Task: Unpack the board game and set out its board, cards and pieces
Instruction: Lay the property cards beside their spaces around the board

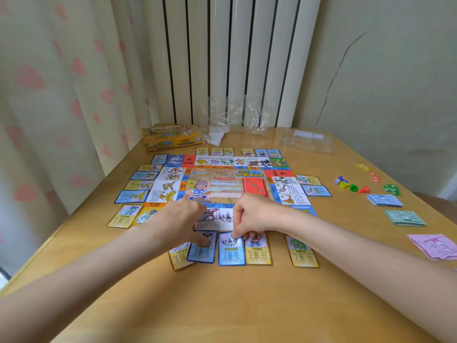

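Observation:
The game board (222, 184) lies flat in the middle of the wooden table (222, 305), with property cards set along all its sides. My left hand (183, 219) rests with its fingertips on a blue card (201, 248) at the board's near edge. My right hand (254, 216) pinches the top of the neighbouring blue card (231, 251). A yellow card (257, 250) lies right beside that, and another yellow card (301, 252) lies further right. A red card stack (254, 186) sits on the board.
The yellow game box (170, 138) and crumpled clear wrappers (235, 120) are at the table's back. To the right lie coloured pawns and a die (351, 185), small tokens (392, 189), and stacks of blue (384, 200), green (404, 217) and pink (435, 245) play money.

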`<action>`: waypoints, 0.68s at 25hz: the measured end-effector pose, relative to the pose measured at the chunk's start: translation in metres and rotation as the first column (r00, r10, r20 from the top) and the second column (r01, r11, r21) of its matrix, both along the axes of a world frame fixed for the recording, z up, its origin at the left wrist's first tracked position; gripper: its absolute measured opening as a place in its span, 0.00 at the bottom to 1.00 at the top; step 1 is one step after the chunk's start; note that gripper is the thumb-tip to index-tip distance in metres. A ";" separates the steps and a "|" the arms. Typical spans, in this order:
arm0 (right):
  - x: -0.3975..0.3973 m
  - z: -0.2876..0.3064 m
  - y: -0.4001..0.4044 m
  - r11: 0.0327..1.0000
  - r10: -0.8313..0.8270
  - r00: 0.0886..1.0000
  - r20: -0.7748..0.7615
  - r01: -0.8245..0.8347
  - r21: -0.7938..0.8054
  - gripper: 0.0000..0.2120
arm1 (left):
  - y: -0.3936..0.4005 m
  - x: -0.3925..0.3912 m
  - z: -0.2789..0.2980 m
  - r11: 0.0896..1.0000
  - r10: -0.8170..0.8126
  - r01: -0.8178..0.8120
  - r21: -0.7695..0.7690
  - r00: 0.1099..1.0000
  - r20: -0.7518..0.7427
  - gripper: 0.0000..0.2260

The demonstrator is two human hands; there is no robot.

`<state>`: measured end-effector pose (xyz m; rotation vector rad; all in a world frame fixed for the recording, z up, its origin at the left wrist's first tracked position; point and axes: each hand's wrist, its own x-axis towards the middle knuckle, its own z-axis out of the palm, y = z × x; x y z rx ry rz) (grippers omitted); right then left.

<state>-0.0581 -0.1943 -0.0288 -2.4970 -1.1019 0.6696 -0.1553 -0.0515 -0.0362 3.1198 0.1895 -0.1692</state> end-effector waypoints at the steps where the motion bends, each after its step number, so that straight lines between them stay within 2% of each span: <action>1: -0.001 0.000 0.001 0.999 0.022 0.999 0.049 -0.021 -0.026 0.08 | 0.000 -0.001 -0.001 1.000 -0.003 0.003 0.003 1.000 0.004 0.18; 5: -0.003 0.003 0.002 0.994 0.095 0.979 0.181 -0.083 -0.076 0.09 | 0.000 -0.001 -0.001 0.999 -0.008 0.010 -0.045 0.998 0.056 0.17; 8: -0.008 0.008 0.005 0.990 0.098 0.976 0.197 -0.116 0.082 0.07 | 0.007 -0.005 0.009 0.993 0.028 -0.010 -0.119 0.989 0.146 0.14; 10: -0.015 0.005 0.009 0.971 0.156 0.967 0.202 -0.187 0.148 0.12 | 0.013 -0.013 0.012 0.991 0.029 -0.015 -0.129 0.994 0.109 0.14; 13: -0.023 -0.013 0.015 0.957 0.269 0.947 0.176 -0.283 0.062 0.21 | 0.016 -0.026 0.004 0.995 0.018 -0.018 -0.098 1.000 -0.005 0.17; 17: -0.022 -0.016 0.012 0.954 0.291 0.944 0.155 -0.299 0.033 0.23 | 0.021 -0.030 0.001 0.988 -0.047 0.041 -0.146 0.998 -0.040 0.20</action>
